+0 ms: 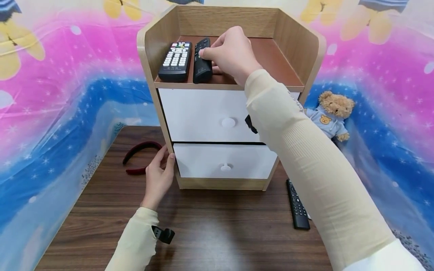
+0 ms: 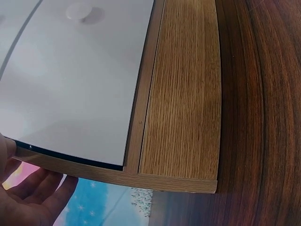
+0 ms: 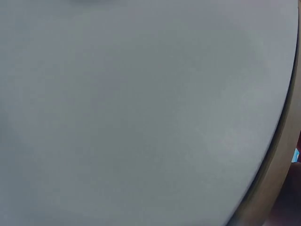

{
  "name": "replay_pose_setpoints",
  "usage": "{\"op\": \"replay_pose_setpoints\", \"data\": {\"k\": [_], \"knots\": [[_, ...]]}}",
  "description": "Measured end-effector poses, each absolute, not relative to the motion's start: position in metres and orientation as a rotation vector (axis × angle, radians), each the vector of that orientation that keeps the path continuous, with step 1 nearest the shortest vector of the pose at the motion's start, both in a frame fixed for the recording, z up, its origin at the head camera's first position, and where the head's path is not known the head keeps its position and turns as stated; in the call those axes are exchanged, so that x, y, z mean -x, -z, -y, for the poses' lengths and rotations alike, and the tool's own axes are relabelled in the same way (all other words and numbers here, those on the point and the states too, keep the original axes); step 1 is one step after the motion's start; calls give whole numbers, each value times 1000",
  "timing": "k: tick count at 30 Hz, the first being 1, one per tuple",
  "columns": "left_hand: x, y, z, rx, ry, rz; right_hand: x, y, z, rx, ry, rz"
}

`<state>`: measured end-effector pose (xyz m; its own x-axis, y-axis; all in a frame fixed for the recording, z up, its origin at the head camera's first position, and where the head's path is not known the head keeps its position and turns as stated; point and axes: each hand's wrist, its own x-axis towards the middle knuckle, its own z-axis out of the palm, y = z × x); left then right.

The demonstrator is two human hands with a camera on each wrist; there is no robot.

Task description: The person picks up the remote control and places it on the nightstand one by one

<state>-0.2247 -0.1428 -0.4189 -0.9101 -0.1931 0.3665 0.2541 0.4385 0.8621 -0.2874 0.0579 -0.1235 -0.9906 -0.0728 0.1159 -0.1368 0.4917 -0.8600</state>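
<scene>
Slim black remote (image 1: 202,64) was up on the brown top (image 1: 268,60) of the cabinet (image 1: 203,116), just beside the white-buttoned remote (image 1: 175,62), and yeah, your right grip (image 1: 234,54) had it pinched between thumb and fingers. Your left grip (image 1: 158,180) was clamped on the cabinet's side edge, thumb in front, fingers round the side, right near that dark red curved band (image 1: 136,171) on the tabletop (image 1: 210,233). Another black remote (image 1: 297,209) lay near the cabinet's right side, just beside your sleeve (image 1: 312,165).

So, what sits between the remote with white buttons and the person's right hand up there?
On the brown shelf, a narrow bare strip, then a slimmer black remote, which the right hand holds, as the head view shows.
</scene>
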Motion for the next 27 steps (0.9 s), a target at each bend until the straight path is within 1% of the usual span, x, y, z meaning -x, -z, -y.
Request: {"op": "replay_pose_setpoints", "data": {"k": [6, 19, 27], "knots": [[223, 420, 141, 63, 1445, 2258, 289, 124, -56, -199, -1460, 2688], [224, 420, 143, 29, 1470, 2302, 289, 125, -57, -79, -1428, 2763], [223, 419, 141, 38, 1463, 2281, 288, 127, -57, -109, -1379, 2760]]}}
